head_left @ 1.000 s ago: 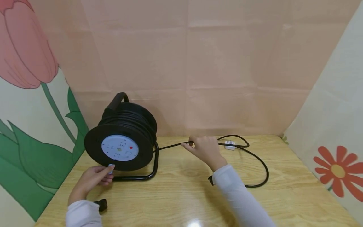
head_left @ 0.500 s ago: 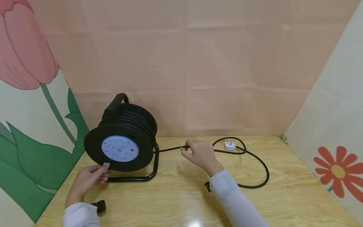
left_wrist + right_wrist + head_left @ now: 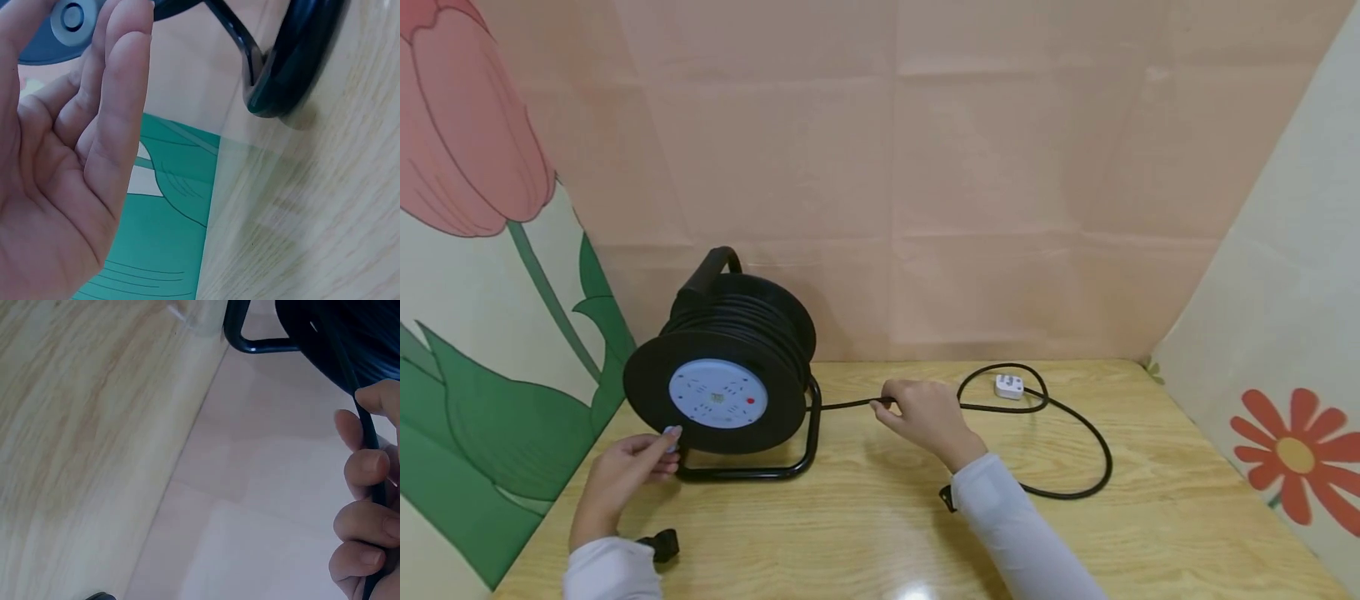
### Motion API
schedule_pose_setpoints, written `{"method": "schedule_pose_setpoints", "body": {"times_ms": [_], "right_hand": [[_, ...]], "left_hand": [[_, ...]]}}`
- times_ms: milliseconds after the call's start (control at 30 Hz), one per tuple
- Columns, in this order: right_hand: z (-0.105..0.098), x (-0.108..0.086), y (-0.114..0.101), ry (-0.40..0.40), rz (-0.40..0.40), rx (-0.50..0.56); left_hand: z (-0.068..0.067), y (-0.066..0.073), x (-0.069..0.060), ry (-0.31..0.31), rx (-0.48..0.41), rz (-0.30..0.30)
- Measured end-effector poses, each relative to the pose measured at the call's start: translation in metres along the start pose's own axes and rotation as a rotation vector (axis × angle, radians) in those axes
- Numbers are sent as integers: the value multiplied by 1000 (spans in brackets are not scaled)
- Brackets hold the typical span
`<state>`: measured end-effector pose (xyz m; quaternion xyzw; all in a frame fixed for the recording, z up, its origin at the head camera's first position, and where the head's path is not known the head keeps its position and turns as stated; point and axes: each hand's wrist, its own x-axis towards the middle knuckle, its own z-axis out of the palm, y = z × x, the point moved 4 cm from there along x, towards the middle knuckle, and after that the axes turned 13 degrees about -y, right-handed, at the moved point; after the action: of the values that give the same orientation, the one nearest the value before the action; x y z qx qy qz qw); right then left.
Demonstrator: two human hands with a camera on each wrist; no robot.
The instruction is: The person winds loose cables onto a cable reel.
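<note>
A black cable reel (image 3: 647, 390) with a pale blue socket panel (image 3: 718, 393) stands on its tube frame at the left of the table. My left hand (image 3: 621, 482) pinches the small pale winding knob (image 3: 672, 437) at the reel's lower left rim. Between thumb and fingers in the left wrist view, the round knob (image 3: 74, 22) shows. Black cable (image 3: 850, 405) runs from the drum to my right hand (image 3: 928, 421), whose fingers curl round it. In the right wrist view the cable (image 3: 367, 428) crosses the fingers towards the drum.
Beyond my right hand, loose cable (image 3: 1105, 450) lies in loops on the wooden table (image 3: 820, 542). A white plug (image 3: 1009, 387) rests near the back edge. Peach sheeting hangs behind, and printed flower panels flank both sides.
My left hand has carried the knob left and slightly up, turning the reel a little. The right hand has shifted left and towards me with the cable, and the loop near the plug has moved.
</note>
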<state>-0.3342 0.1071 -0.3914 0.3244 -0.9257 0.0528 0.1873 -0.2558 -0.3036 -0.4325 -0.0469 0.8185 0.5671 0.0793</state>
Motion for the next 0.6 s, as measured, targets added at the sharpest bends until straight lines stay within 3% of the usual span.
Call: {"method": "schedule_pose_setpoints", "body": {"times_ms": [167, 467, 600], "right_hand": [[2, 2, -7, -31, -39, -10], [9, 4, -18, -44, -80, -83], [14, 5, -22, -47, -96, -99]], "left_hand": [[-4, 3, -2, 39, -7, 12], [-8, 12, -10, 180, -80, 35], [-10, 15, -13, 224, -71, 45]]}}
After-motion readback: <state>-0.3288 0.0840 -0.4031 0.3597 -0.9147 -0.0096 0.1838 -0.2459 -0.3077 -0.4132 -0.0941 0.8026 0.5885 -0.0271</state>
